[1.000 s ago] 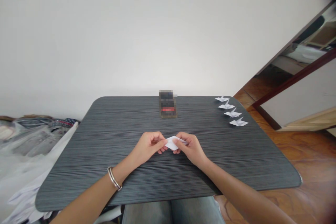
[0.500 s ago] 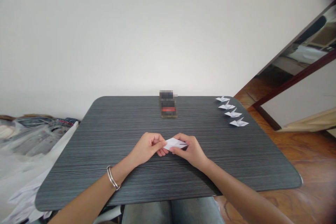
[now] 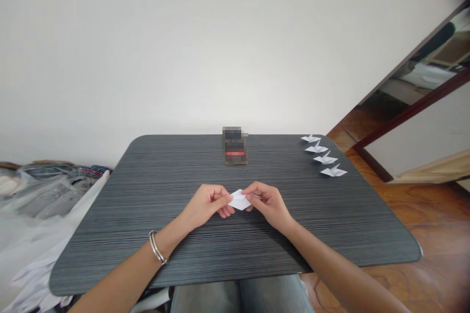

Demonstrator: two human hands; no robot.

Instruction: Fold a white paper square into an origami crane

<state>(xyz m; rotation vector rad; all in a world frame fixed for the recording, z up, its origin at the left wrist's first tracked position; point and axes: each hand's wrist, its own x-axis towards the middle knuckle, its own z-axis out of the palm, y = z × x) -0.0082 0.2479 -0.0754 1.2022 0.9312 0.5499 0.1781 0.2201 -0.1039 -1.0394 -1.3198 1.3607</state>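
Note:
A small white folded paper (image 3: 240,201), roughly diamond-shaped, is held between my two hands just above the dark table. My left hand (image 3: 210,205) pinches its left corner between thumb and fingers, the other fingers curled beneath. On the right side, my right hand (image 3: 269,204) grips the paper, thumb on top near the middle; a thin point shows past the thumb. Several white paper cranes (image 3: 334,171) stand in a slanting row at the table's right side, away from both hands.
The dark striped table (image 3: 169,166) has rounded corners and meets a white wall. A blurred dark box-like item (image 3: 235,146) with a red band lies near the back edge. Plastic-wrapped things (image 3: 55,190) are piled at the left. A mirror (image 3: 414,73) leans at the right.
My right thumb has moved from the paper's lower edge up onto its face. The dark slit at the paper's right end is now covered. My left hand keeps its pinch.

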